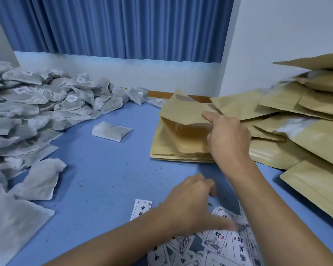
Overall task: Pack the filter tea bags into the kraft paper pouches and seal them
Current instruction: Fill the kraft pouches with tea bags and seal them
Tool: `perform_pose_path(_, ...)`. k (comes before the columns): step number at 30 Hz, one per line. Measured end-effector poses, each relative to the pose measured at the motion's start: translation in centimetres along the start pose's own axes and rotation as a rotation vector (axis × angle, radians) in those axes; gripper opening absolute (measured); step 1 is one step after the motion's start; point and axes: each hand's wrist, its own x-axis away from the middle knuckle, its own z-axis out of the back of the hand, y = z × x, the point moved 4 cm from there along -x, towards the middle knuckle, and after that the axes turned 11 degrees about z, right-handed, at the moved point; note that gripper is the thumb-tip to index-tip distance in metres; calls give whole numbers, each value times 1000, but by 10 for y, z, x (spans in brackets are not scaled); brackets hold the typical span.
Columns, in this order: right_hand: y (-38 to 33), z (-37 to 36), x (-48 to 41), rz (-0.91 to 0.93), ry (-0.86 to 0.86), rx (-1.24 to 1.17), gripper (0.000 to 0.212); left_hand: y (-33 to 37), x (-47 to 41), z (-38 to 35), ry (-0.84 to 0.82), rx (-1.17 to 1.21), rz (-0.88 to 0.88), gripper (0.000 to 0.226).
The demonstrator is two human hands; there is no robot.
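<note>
The right hand, reaching in from the lower right of the frame, grips a kraft paper pouch right of centre. Its index finger lies along the pouch's upper panel and the other fingers are curled at the pouch's right edge. The pouch is raised at an angle, its mouth gaping toward the camera, and its lower end rests on a flat stack of empty pouches on the blue bench.

The left hand, at lower centre, hovers over a scatter of printed paper labels. Its fingers are loosely bent, the thumb points right, and it holds nothing that can be seen; its edges are blurred.

A large heap of filter tea bags fills the left side of the frame, many with small white tags. One single tea bag lies apart at centre, between the heap and the stack. A loose pile of kraft pouches rises on the right. A blue pleated curtain hangs across the top, and a white wall stands at upper right.
</note>
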Motion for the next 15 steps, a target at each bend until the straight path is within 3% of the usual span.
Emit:
perform_pose_path(2,-3,-4,2,11,-24,8,54,2,-3,-4,-106,-52,17,63)
perform_pose_path(8,-1,-9,1,0,-54,16,58,3,-5,-2,-185,27,17,35)
perform_pose_path(12,1,-8,1,8,-43,12,66,-6,-11,17,-119,315,92,32)
perform_pose_path(15,1,-8,1,13,-37,20,62,-16,-18,40,-4,594,214,46)
